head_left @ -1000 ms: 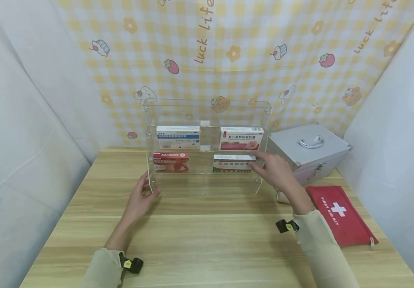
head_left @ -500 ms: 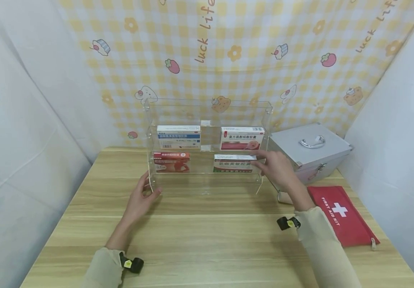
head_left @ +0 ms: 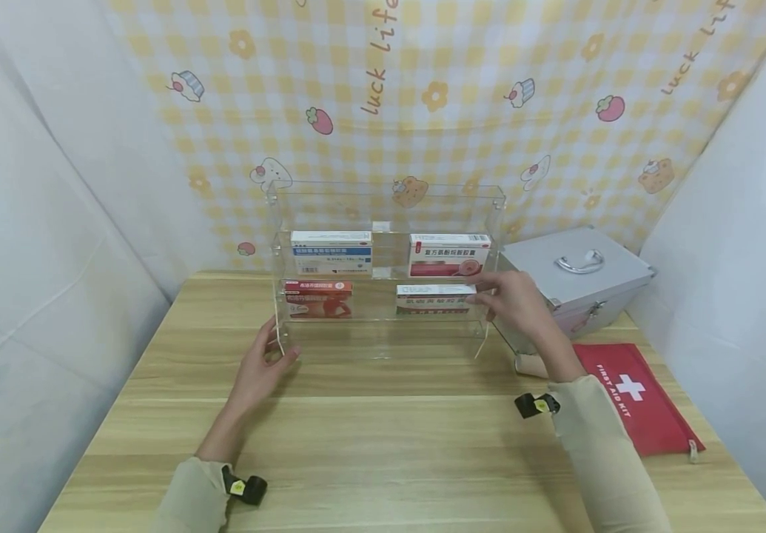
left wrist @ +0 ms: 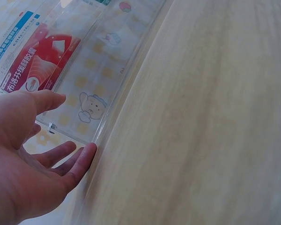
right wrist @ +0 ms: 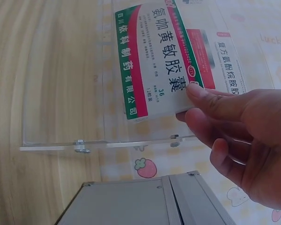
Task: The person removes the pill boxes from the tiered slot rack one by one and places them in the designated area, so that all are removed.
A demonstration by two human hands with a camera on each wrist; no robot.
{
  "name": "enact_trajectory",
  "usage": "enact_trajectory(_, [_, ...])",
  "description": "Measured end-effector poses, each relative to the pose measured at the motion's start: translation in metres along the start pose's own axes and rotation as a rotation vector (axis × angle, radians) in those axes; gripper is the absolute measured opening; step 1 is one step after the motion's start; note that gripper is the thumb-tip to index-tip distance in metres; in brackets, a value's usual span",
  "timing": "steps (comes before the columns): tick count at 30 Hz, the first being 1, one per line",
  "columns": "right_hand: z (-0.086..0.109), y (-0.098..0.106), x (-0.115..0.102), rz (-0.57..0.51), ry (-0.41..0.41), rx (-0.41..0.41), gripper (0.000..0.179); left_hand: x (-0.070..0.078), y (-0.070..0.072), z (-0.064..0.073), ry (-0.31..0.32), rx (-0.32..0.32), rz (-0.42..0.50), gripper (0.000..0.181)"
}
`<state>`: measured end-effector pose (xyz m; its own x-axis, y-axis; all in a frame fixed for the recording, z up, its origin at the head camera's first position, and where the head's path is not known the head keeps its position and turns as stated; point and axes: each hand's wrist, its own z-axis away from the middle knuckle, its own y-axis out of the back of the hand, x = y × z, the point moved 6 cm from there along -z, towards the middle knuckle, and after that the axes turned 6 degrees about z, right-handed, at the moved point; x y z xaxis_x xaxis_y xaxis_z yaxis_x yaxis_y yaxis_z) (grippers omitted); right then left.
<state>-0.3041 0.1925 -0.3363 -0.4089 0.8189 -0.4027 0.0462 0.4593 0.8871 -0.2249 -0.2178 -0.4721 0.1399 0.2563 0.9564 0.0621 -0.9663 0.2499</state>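
Observation:
A clear acrylic display rack (head_left: 383, 342) stands at the back of the table with medicine boxes on its tiers. My left hand (head_left: 254, 376) holds the rack's lower left corner, thumb in front and fingers around the outer side. At the lower right, my right hand (head_left: 519, 303) pinches the right end of a white, green and red medicine box (right wrist: 152, 65). Its thumb lies on the printed front, fingertips behind. The box tilts slightly in the rack. Left of it sits a red medicine box (head_left: 319, 302); above are a blue-and-white medicine box (head_left: 331, 259) and a white-and-pink one.
A silver metal case (head_left: 572, 277) stands close to the rack's right side. In front of it lies a red first aid pouch (head_left: 629, 414), with a pale cylindrical end (head_left: 529, 365) beside it. A yellow checked cloth (head_left: 383, 148) hangs behind the rack.
My right hand has risen slightly, and the pinched medicine box has come up a little at its lower edge. The left hand keeps its place on the rack.

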Motion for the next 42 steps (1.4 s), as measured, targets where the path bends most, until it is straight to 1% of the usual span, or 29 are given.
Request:
enact_trajectory(3, [-0.001,0.005,0.001,-0.034,0.011,0.031,0.026,0.001,0.0,0.0,-0.001,-0.001,0.001,0.075])
enact_trajectory(7, [-0.002,0.014,0.0,-0.05,0.027,0.071,0.026,0.0,0.0,-0.001,0.002,0.0,0.004,0.075])
enact_trajectory(14, [-0.003,0.031,-0.002,-0.043,-0.008,0.1,0.028,-0.001,0.0,0.0,0.002,-0.001,-0.001,0.075])
enact_trajectory(16, [-0.003,0.036,-0.003,-0.039,-0.005,0.116,0.028,-0.001,0.0,0.0,-0.002,-0.002,0.0,0.075])
enact_trajectory(20, [-0.002,0.045,-0.005,-0.068,0.005,0.149,0.028,0.001,-0.001,0.001,-0.003,-0.007,0.003,0.075])
enact_trajectory(23, [0.0,0.051,-0.007,-0.084,0.015,0.165,0.027,0.011,-0.001,0.003,0.001,-0.01,0.02,0.074])
enact_trajectory(28, [0.003,0.059,-0.01,-0.082,0.029,0.193,0.024,0.035,-0.002,0.01,0.014,-0.02,0.032,0.072])
enact_trajectory(31, [0.004,0.061,-0.012,-0.093,0.036,0.208,0.023,0.04,-0.002,0.012,0.007,-0.03,0.02,0.072])
enact_trajectory(35, [0.006,0.063,-0.016,-0.119,0.041,0.213,0.024,0.019,-0.001,0.007,-0.003,-0.027,0.013,0.075])
enact_trajectory(38, [0.009,0.066,-0.018,-0.139,0.042,0.209,0.024,0.003,-0.001,0.002,0.003,-0.015,0.005,0.076])
enact_trajectory(42, [0.014,0.069,-0.02,-0.168,0.039,0.194,0.024,0.0,-0.001,0.001,0.004,-0.012,0.001,0.076])
